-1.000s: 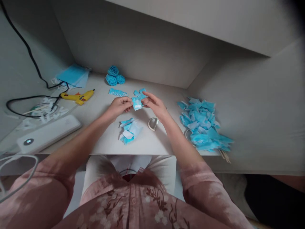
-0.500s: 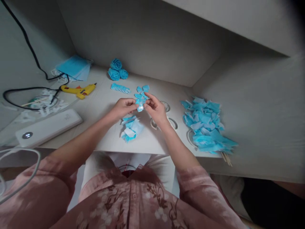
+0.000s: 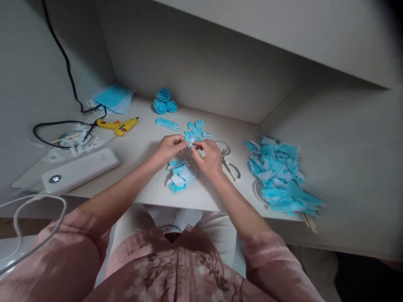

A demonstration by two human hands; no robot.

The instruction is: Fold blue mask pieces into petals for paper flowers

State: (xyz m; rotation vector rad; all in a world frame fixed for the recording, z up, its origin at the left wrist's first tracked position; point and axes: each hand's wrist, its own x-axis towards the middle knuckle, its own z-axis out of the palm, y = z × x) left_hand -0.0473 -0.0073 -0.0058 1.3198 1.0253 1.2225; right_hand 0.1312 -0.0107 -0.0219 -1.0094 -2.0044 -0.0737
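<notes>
My left hand (image 3: 170, 147) and my right hand (image 3: 209, 157) meet above the middle of the white desk (image 3: 147, 138), fingers pinched together on a small blue fabric piece (image 3: 190, 137). Just beneath them lies a small heap of blue and white scraps (image 3: 180, 174). A few loose blue squares (image 3: 197, 126) lie beyond the fingers, with a folded blue strip (image 3: 166, 123) to their left. Scissors with white handles (image 3: 229, 161) rest right of my right hand.
Three blue fabric roses (image 3: 164, 102) sit at the back wall. A yellow glue gun (image 3: 118, 125) with a black cord, blue masks (image 3: 113, 95) and a white power bank (image 3: 80, 170) lie left. A big pile of blue pieces (image 3: 280, 174) over wooden sticks (image 3: 310, 222) lies right.
Both hands have come lower and closer together, still pinching the blue piece. The view has shifted, showing the scissors more fully beside my right hand.
</notes>
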